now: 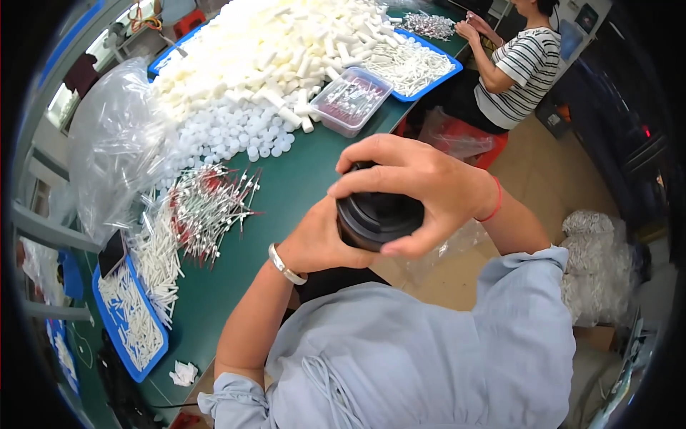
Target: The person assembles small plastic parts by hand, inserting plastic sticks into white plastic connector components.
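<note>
Held beside the green, flat-topped bench, a glossy black cylindrical container appears unopened, the left hand wrapped around its side, the right hand curled over it, further progress unclear.

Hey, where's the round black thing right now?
In the head view, the round black thing is just right of centre, held between the left hand and right hand.
</note>
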Motion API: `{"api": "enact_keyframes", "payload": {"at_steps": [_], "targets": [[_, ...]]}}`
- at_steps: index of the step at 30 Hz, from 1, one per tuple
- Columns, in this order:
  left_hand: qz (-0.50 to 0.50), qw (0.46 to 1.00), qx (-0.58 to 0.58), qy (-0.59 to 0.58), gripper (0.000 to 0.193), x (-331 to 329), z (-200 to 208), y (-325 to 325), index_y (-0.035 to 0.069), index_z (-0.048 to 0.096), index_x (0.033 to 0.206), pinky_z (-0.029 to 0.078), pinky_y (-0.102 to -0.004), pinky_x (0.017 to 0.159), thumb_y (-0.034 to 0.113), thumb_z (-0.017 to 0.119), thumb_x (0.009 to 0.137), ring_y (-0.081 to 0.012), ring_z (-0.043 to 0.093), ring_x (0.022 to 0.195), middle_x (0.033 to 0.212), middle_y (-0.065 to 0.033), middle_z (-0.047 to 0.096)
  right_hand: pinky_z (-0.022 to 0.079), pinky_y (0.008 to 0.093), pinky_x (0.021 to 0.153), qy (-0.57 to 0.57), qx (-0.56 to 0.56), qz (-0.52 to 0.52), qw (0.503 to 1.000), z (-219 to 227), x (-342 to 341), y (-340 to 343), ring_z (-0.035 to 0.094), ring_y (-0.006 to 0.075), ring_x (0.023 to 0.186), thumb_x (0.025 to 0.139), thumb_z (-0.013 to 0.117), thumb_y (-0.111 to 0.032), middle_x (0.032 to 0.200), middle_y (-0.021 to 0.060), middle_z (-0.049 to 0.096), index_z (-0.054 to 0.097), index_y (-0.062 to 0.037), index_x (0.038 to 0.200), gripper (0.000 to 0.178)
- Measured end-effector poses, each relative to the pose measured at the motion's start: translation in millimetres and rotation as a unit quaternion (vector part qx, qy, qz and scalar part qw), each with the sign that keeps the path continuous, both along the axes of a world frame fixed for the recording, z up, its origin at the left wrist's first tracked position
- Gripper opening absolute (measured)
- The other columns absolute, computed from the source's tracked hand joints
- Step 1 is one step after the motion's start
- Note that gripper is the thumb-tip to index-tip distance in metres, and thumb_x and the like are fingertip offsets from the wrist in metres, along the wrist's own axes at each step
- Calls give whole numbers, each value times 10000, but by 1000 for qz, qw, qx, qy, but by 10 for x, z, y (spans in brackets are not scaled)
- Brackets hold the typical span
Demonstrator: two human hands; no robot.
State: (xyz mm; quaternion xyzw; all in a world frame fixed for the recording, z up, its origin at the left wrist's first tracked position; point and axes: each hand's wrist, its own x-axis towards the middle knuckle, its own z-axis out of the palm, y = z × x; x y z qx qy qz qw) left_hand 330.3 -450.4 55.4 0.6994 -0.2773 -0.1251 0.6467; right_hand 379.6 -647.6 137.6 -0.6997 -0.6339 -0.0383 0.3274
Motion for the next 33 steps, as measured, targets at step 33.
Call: {"api": "enact_keyframes", "payload": {"at_steps": [33], "targets": [[-122, 980, -154, 16, 843, 50, 475, -361, -24, 383, 1364, 404, -370, 1018, 234, 835, 700, -314, 515, 1218, 1337, -199, 492, 437, 544, 990, 643, 530, 72, 549, -871, 39, -930, 495, 462, 1162, 847, 553, -583, 1297, 289, 458, 398, -32, 1369, 775]]}}
